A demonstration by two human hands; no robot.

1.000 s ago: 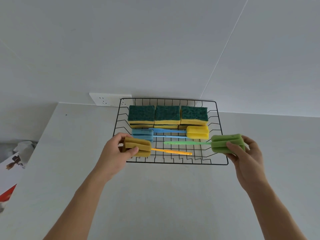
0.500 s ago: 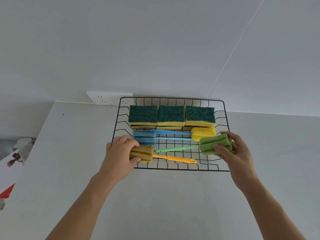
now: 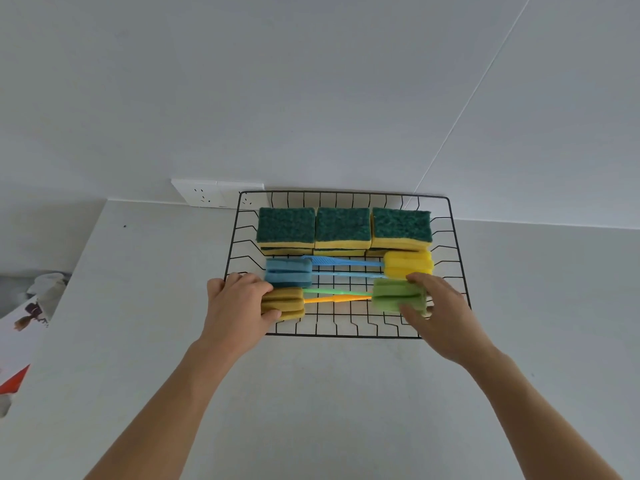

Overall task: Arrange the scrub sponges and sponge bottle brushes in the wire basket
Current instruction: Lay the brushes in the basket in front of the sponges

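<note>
Left hand (image 3: 235, 306) gripping ochre brush (image 3: 284, 303), right hand (image 3: 440, 313) gripping green brush (image 3: 398, 295); their crossing handles risk snagging in the basket (image 3: 460, 271).

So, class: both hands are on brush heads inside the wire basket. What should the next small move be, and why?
Probably let go with both hands. The left hand holds the mustard brush head, the right hand the green brush head, and both seem to lie inside the wire basket, handles side by side.
</note>
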